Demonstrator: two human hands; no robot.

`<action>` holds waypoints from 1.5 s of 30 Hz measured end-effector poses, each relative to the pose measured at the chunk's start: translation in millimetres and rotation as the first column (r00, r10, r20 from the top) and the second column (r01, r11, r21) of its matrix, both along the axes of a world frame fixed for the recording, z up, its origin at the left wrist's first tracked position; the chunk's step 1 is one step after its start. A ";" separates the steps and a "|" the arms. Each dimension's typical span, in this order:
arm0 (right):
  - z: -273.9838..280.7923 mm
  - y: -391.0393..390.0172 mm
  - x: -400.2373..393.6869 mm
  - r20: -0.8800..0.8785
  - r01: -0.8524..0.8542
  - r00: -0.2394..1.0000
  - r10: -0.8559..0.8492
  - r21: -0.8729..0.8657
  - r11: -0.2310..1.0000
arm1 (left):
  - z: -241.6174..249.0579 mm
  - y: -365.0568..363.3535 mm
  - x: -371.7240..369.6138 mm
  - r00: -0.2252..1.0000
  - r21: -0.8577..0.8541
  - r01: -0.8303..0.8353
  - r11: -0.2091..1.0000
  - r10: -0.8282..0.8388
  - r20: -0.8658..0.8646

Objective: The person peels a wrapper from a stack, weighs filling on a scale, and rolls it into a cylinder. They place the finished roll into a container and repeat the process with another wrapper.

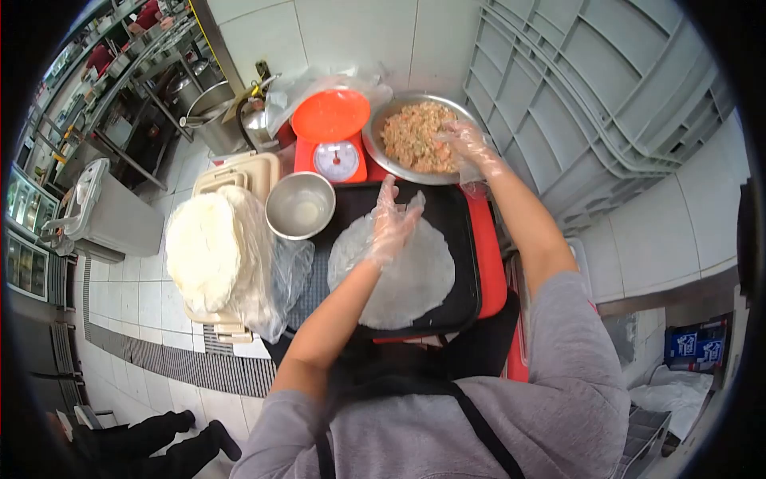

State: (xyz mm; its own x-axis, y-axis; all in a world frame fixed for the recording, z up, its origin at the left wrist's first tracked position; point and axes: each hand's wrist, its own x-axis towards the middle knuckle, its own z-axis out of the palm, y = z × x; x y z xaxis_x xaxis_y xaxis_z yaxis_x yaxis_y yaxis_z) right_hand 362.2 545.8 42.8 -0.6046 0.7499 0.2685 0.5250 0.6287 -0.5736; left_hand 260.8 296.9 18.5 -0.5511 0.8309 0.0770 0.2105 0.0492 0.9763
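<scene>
My left hand [392,226], in a clear plastic glove, is over the round translucent sheet [407,283] on the black tray [467,307]. Its fingers are apart and nothing is in them. My right hand [471,149], gloved too, reaches into the right side of the metal bowl of chopped filling [416,136]. Those fingertips touch the mixture; whether they grip any is too small to tell. Left of the sheet stands a small metal bowl [301,205] with a little whitish liquid. A stack of pale round sheets [205,251] lies on plastic at the left.
A red scale [337,162] with an orange-red pan [331,116] stands behind the tray. Grey crates [574,88] rise at the right. At the left are a grey bin [120,207] and metal racks. Another person's dark-clad legs [152,443] show at the lower left.
</scene>
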 end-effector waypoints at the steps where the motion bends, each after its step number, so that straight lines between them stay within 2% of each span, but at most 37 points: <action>1: 4.9 9.5 -11.2 -0.050 0.027 0.998 -0.036 -0.159 0.987 | 8.6 18.5 -4.0 0.998 -0.163 -0.057 0.985 0.054 -0.017; 2: 8.3 18.5 -21.3 -0.092 0.045 0.993 -0.078 -0.319 0.947 | -17.1 52.1 -9.1 0.946 -0.109 -0.088 0.990 0.117 0.304; 3: 6.0 34.2 -31.8 -0.097 0.043 0.992 -0.077 -0.314 0.949 | -45.7 83.2 -16.9 0.790 -0.067 -0.132 0.989 0.146 0.595; 4: 1.9 52.6 -44.7 0.146 0.067 0.988 -0.045 -0.145 0.987 | -13.4 87.6 -20.6 0.661 -0.259 -0.069 0.963 0.239 0.712; 5: -4.0 68.6 -54.7 0.383 0.048 0.922 -0.054 0.026 0.999 | -11.7 96.2 -25.3 0.662 -0.257 -0.071 0.964 0.239 0.711; 6: -3.5 72.9 -62.8 0.384 0.047 0.922 -0.053 0.025 0.999 | -11.6 102.9 -27.3 0.679 -0.281 -0.047 0.959 0.237 0.695; 8: -7.1 77.6 -80.6 0.229 0.040 0.973 0.020 -0.255 0.966 | -14.4 110.4 -30.6 0.717 -0.290 0.008 0.957 0.197 0.669; 9: -4.7 74.6 -91.3 0.229 0.039 0.973 0.023 -0.260 0.965 | -14.5 110.9 -30.7 0.716 -0.295 0.006 0.956 0.201 0.669; 11: 6.9 55.9 -110.5 0.418 0.194 0.902 -0.110 -0.165 0.967 | -19.0 108.1 -28.2 0.693 -0.251 -0.038 0.967 0.207 0.691; 12: 16.7 42.1 -115.6 0.422 0.193 0.901 -0.104 -0.174 0.966 | -20.7 107.6 -28.7 0.672 -0.220 -0.027 0.975 0.181 0.718; 14: 30.9 18.1 -115.2 0.615 0.074 0.787 -0.051 -0.012 0.997 | -37.9 114.4 -33.4 0.662 -0.242 -0.020 0.970 0.194 0.724; 18: 2.8 15.2 -105.0 0.687 -0.006 0.725 -0.047 0.075 0.997 | -23.9 112.5 -28.4 0.614 -0.246 -0.068 0.967 0.235 0.753; 20: 7.1 4.0 -92.8 0.671 -0.027 0.740 0.048 -0.042 0.999 | -26.1 115.5 -31.6 0.629 -0.250 -0.081 0.965 0.244 0.738; 21: 1.3 -1.2 -87.6 0.675 -0.027 0.736 0.046 -0.038 0.999 | -29.3 115.5 -29.9 0.642 -0.262 -0.086 0.961 0.255 0.723; 24: -19.0 -8.9 -71.1 0.611 -0.040 0.789 0.065 -0.055 0.998 | -22.6 112.4 -28.6 0.675 -0.228 -0.091 0.969 0.228 0.701; 25: -18.1 -12.8 -64.0 0.512 -0.079 0.853 0.101 -0.064 0.995 | -14.6 107.5 -29.1 0.676 -0.217 -0.090 0.972 0.219 0.703; 26: -16.5 -15.3 -57.9 0.407 -0.122 0.903 0.139 -0.070 0.990 | -7.9 99.0 -30.2 0.711 -0.241 -0.007 0.970 0.174 0.681; 27: -16.4 -11.8 -53.0 0.409 -0.122 0.902 0.136 -0.059 0.991 | -0.6 89.0 -31.6 0.741 -0.267 0.075 0.961 0.126 0.660; 28: -15.8 -5.2 -48.5 0.044 -0.108 0.991 0.130 -0.334 0.936 | -2.8 79.4 -32.7 0.740 -0.257 0.074 0.964 0.119 0.662; 29: -15.3 2.0 -43.8 -0.312 -0.193 0.950 0.008 -0.568 0.800 | -7.6 66.0 -33.6 0.729 -0.220 0.124 0.967 0.062 0.682; 30: -12.0 8.2 -38.0 -0.299 -0.085 0.947 -0.115 -0.581 0.810 | -14.6 51.8 -34.8 0.714 -0.183 0.173 0.968 0.004 0.700; 31: -12.9 18.3 -32.5 -0.299 -0.086 0.948 -0.111 -0.576 0.813 | -23.6 34.5 -36.7 0.733 -0.140 0.209 0.968 -0.060 0.678; 33: -14.4 33.7 -28.1 -0.001 -0.010 1.000 0.011 -0.430 0.903 | -30.8 -11.2 -40.9 0.814 -0.100 0.244 0.965 -0.148 0.562; 34: -5.4 33.2 -30.4 -0.003 -0.018 1.000 0.018 -0.418 0.908 | -28.9 -33.2 -43.1 0.868 -0.088 0.235 0.968 -0.168 0.467; 35: 3.1 29.7 -30.4 0.020 -0.029 0.999 0.039 -0.337 0.941 | -42.6 -51.3 -48.4 0.973 -0.070 0.148 0.986 -0.133 0.188; 36: 5.9 20.4 -29.9 0.041 -0.041 0.998 0.054 -0.268 0.962 | -60.3 -72.0 -54.6 0.992 -0.043 0.070 0.997 -0.074 -0.106; 37: 10.1 11.3 -31.1 0.039 -0.045 0.998 0.058 -0.271 0.961 | -71.0 -92.1 -60.3 0.992 -0.046 0.065 0.997 -0.070 -0.108; 39: 27.8 2.7 -38.7 -0.192 -0.036 0.979 -0.073 -0.512 0.858 | -79.1 -113.4 -68.9 0.970 -0.072 -0.050 0.996 0.031 -0.242; 40: 34.1 -0.3 -40.1 -0.034 -0.090 0.996 0.083 -0.372 0.924 | -80.6 -118.8 -68.2 0.970 -0.074 -0.057 0.996 0.037 -0.242; 41: 35.9 -0.2 -42.3 -0.036 -0.092 0.996 0.085 -0.376 0.922 | -82.0 -124.2 -68.5 0.956 -0.040 -0.041 0.998 0.027 -0.292; 43: 42.8 13.2 -49.6 -0.199 -0.067 0.979 -0.054 -0.552 0.831 | -80.9 -124.6 -71.7 0.939 0.007 -0.024 1.000 0.025 -0.343; 44: 43.6 18.1 -50.9 -0.268 -0.077 0.961 -0.067 -0.491 0.868 | -81.6 -125.1 -69.8 0.937 0.055 -0.029 0.998 0.046 -0.347; 45: 49.6 12.9 -49.6 -0.264 -0.079 0.963 -0.062 -0.491 0.868 | -82.9 -126.2 -68.8 0.933 0.100 -0.034 0.994 0.068 -0.353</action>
